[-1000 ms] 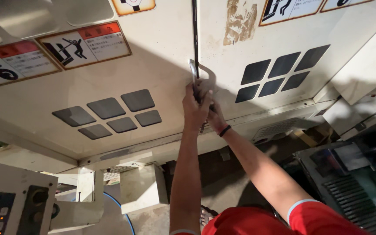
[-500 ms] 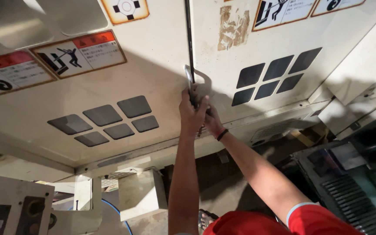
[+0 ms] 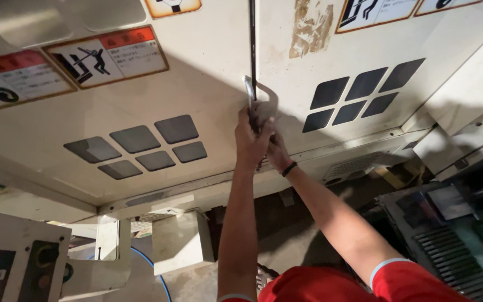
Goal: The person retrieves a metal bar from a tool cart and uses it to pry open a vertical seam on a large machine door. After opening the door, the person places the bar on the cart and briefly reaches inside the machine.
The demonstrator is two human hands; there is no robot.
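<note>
Both hands [image 3: 261,140] on door handle [image 3: 261,100]

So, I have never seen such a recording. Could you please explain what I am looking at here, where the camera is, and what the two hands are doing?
The camera sits on a person's head and looks down along their own arms, so the view seems tilted. There is no robot, only two bare hands.

Both hands reach out to a big cream-coloured machine with two panels. A dark narrow gap runs between them. Where they meet is a metal handle. The left hand grips it from below, and the right hand, with a dark wristband, is pressed close beside it; how much of the handle it holds is hidden.

On the panels you see groups of dark square pads and warning stickers with red headers. At lower left is a control box with buttons. The red sleeves belong to the person's shirt.
</note>
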